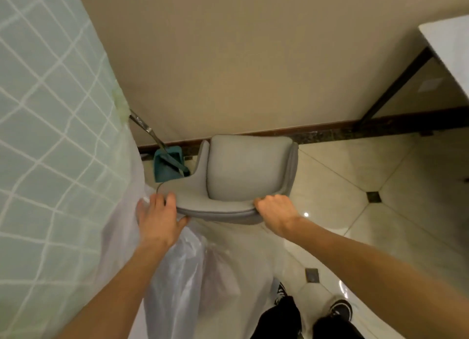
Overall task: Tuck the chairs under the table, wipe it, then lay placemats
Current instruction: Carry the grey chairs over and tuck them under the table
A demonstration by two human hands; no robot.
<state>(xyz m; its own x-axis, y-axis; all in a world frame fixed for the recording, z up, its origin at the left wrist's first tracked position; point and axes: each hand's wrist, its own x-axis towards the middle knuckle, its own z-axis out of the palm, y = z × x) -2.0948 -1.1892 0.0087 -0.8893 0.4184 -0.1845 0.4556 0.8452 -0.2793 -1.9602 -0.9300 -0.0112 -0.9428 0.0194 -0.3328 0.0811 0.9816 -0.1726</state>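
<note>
Both hands are gripping the grey armchair (250, 171) by its backrest rim: left hand (160, 218) with fingers curling over the left end, right hand (275, 212) clenching the right. Its seat is facing away toward the wall, while the table (449, 44) is lying well off to the right.

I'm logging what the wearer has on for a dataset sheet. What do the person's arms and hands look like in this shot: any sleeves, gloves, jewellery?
Both arms are bare along all that shows of them: no sleeves in view. The left hand and right hand wear no gloves, and no rings, watch or bracelet show on the fingers or wrists. Lower in the view are dark trousers and black shoes with white markings.
</note>
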